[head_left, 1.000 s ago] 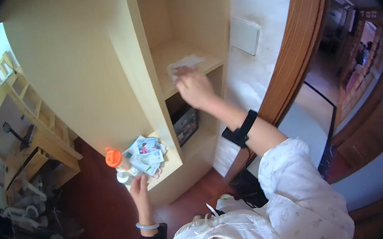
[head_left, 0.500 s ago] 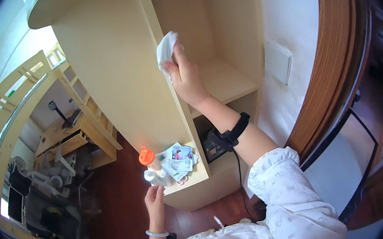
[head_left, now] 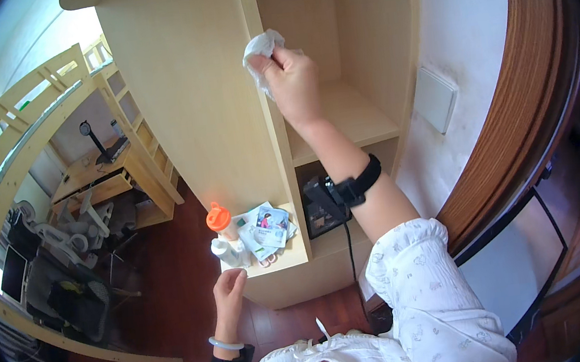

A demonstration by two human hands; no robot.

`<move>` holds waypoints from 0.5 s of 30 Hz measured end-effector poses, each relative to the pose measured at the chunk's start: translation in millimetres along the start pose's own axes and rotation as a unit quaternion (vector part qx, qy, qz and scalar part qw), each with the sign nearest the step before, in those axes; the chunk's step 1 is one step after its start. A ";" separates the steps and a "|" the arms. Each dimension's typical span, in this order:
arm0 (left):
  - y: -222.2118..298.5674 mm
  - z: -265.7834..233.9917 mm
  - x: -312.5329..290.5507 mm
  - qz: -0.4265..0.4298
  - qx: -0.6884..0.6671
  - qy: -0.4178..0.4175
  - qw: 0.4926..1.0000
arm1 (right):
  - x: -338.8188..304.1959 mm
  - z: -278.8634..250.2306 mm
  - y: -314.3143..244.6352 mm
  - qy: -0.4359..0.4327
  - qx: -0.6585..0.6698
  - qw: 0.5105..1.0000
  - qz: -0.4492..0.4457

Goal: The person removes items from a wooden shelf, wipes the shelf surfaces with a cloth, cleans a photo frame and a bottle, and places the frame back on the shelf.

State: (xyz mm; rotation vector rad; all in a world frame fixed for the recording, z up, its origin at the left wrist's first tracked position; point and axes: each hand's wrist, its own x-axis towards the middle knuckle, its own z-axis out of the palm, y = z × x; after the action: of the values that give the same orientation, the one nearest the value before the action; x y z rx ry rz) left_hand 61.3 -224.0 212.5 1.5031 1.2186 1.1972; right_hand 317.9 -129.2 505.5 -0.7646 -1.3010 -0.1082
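My right hand point(head_left: 292, 84) is raised and grips a crumpled white tissue point(head_left: 263, 49). The tissue rests at the front edge of an upright panel point(head_left: 265, 123) of a pale wooden cabinet. Low on the left, my left hand point(head_left: 230, 292) has its fingers curled in, with nothing visible in them. It is just below a white bottle point(head_left: 228, 252) on a low ledge point(head_left: 297, 255) of the cabinet. Behind that bottle is a clear cup with an orange lid point(head_left: 218, 218). Several flat packets point(head_left: 268, 228) lie beside the cup.
Open shelves point(head_left: 344, 121) are right of the panel, with a dark object point(head_left: 322, 209) in the lower compartment. A cable point(head_left: 353, 267) hangs from my right wrist strap. A brown door frame point(head_left: 511, 113) stands at right; a wooden loft bed point(head_left: 18, 119) and desk point(head_left: 93, 178) are at left.
My right hand has moved slightly up along the panel edge and turned, and the tissue looks more bunched. The whole view has shifted a little. My left hand remains near the white bottle.
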 end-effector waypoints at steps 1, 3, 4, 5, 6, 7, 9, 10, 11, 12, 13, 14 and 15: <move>0.4 1.9 1.1 0.003 -0.014 0.000 1.000 | -2.7 -0.1 1.7 -0.002 -0.003 1.000 -0.001; 5.6 -1.7 -1.4 -0.004 -0.014 0.004 1.000 | -21.1 1.4 13.0 -0.027 -0.021 0.998 0.050; 6.9 -2.8 0.7 -0.005 -0.014 0.008 1.000 | -43.9 1.5 27.6 -0.027 -0.030 0.999 0.036; 3.2 -3.5 3.7 -0.002 -0.019 0.009 1.000 | -74.9 -0.6 47.3 -0.027 -0.041 0.999 0.021; 0.5 -4.0 3.6 -0.004 -0.014 0.008 1.000 | -98.5 -8.2 58.2 -0.035 -0.055 0.998 0.015; -1.8 -4.8 4.2 -0.005 -0.008 0.008 1.000 | -111.3 -15.4 61.2 -0.031 -0.128 0.991 -0.040; -1.4 -6.7 5.8 -0.003 -0.011 0.005 1.000 | -95.9 -21.3 58.4 -0.044 -0.121 0.991 -0.024; -2.4 -7.3 8.2 -0.005 -0.009 0.001 1.000 | -85.5 -22.3 53.0 -0.057 -0.114 0.992 0.000; -6.0 -9.7 9.5 -0.006 -0.016 0.001 1.000 | -63.7 -17.8 50.5 -0.030 -0.137 0.987 -0.074; -9.8 -9.9 12.6 -0.004 -0.013 0.002 1.000 | -39.9 -14.9 39.2 -0.026 -0.140 0.986 -0.089; -15.9 -9.8 17.8 -0.001 -0.009 0.002 1.000 | -14.5 -11.5 25.5 -0.021 -0.135 0.989 -0.054; -20.0 -14.9 15.9 0.009 -0.006 0.009 1.000 | 6.6 -5.3 -0.5 -0.014 -0.123 0.992 -0.026; -22.8 -13.4 18.6 0.005 -0.020 0.015 1.000 | 23.7 -2.1 -14.4 -0.023 -0.053 0.998 -0.003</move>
State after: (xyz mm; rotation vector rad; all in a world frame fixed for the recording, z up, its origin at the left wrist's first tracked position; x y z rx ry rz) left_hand 45.3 -201.2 196.0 1.4673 1.2009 1.2479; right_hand 319.8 -133.2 532.9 -0.8583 -1.3499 -0.1653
